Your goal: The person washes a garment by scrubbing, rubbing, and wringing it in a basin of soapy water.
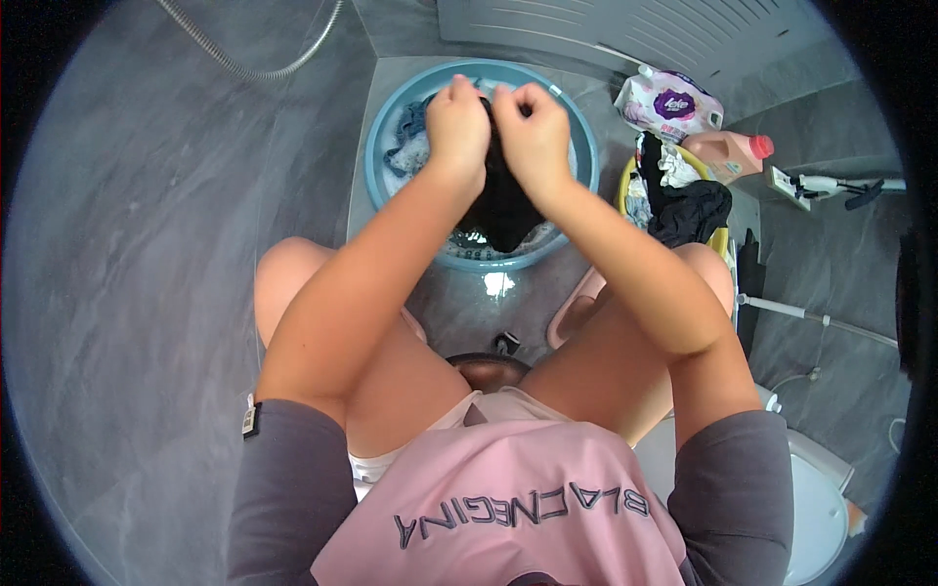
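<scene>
A round blue plastic basin (372, 150) stands on the grey tiled floor before me, holding sudsy water. My left hand (456, 128) and my right hand (533, 132) are side by side over it, both closed on a black garment (502, 201). The cloth hangs down from between my hands towards the near side of the basin. Blue denim-like fabric (412, 124) lies in the foam left of my left hand. My fingers hide the upper part of the black cloth.
Right of the basin, a yellow tub (624, 183) holds piled clothes (692, 209). Behind it are a pink detergent bottle (729, 152) and a white-and-purple plastic package (670, 106). A metal shower hose (249, 69) hangs at upper left. A toilet (817, 513) is at lower right.
</scene>
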Tool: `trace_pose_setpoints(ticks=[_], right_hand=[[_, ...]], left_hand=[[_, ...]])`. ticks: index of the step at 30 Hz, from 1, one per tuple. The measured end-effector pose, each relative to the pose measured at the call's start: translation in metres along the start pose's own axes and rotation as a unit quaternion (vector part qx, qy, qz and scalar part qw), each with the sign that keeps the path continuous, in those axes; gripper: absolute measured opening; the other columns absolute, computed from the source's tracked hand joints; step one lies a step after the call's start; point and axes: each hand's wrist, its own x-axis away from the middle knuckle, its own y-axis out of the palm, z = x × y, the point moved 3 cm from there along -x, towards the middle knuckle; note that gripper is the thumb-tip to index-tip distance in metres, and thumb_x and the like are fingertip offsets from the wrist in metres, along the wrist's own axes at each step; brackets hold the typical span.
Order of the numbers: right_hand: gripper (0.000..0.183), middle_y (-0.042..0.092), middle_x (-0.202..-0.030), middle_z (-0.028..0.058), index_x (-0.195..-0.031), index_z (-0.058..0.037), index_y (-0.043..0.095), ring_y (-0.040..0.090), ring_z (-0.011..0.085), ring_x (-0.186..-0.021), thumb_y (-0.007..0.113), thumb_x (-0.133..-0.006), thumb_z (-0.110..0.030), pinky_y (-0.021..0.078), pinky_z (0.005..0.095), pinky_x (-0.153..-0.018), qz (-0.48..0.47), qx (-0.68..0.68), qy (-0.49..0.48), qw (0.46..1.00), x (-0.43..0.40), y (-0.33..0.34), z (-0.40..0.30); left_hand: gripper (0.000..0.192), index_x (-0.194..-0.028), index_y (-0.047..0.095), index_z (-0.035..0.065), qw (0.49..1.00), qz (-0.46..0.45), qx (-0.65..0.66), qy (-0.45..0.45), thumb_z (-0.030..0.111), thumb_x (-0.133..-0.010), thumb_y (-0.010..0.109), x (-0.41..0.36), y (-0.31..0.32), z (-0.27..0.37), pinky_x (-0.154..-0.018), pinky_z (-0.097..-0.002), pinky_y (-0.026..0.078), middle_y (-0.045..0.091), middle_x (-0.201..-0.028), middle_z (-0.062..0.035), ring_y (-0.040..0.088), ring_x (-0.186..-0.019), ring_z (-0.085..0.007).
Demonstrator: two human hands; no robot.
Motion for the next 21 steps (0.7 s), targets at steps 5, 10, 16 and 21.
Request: trace_pose_setpoints(ticks=[5, 10, 16, 21], right_hand=[[0.024, 0.055, -0.058, 0.0089, -0.068, -0.0002, 0.055, 0.049, 0.0096, -0.057, 0.063, -0.08, -0.018, 0.0418, 0.0271, -0.054, -0.12, 0.01, -0.094, 0.988, 0.038, 0.004, -0.036], [0.031, 0.059, -0.061, 0.0173, -0.069, -0.0002, 0.06, 0.058, 0.0267, -0.055, 0.061, -0.08, -0.029, 0.0448, 0.036, -0.054, 0.006, 0.004, 0.022, 1.0, -0.029, -0.019, 0.017], [0.027, 0.058, -0.06, 0.0162, -0.069, -0.0008, 0.058, 0.056, 0.0231, -0.052, 0.06, -0.083, -0.024, 0.0438, 0.034, -0.053, -0.013, -0.028, -0.044, 0.999, 0.004, -0.015, -0.022], [0.029, 0.056, -0.061, 0.0195, -0.068, -0.0013, 0.058, 0.057, 0.0315, -0.055, 0.057, -0.084, -0.025, 0.0436, 0.0374, -0.053, -0.037, -0.008, -0.066, 0.997, 0.013, -0.012, -0.017]], left_hand=[[0.032, -0.088, 0.051, 0.0003, 0.994, 0.045, 0.014, -0.096, 0.028, -0.093, 0.036, -0.02, -0.017, -0.013, -0.067, -0.0353, 0.043, 0.054, -0.08, -0.0103, 0.052, -0.071, -0.0213], [0.03, -0.087, 0.057, 0.0055, 0.989, -0.106, 0.036, -0.094, 0.029, -0.094, 0.039, 0.019, 0.016, 0.002, -0.073, -0.0296, 0.043, 0.057, -0.082, -0.0053, 0.053, -0.076, -0.0154], [0.032, -0.086, 0.055, 0.0042, 0.992, -0.029, 0.096, -0.082, 0.029, -0.094, 0.036, -0.011, -0.001, 0.008, -0.066, -0.0339, 0.045, 0.058, -0.08, -0.0079, 0.054, -0.072, -0.0181], [0.027, -0.083, 0.054, 0.0068, 0.998, -0.021, 0.058, -0.034, 0.027, -0.093, 0.04, -0.003, 0.004, 0.001, -0.071, -0.0319, 0.041, 0.053, -0.08, -0.0058, 0.049, -0.072, -0.0159]])
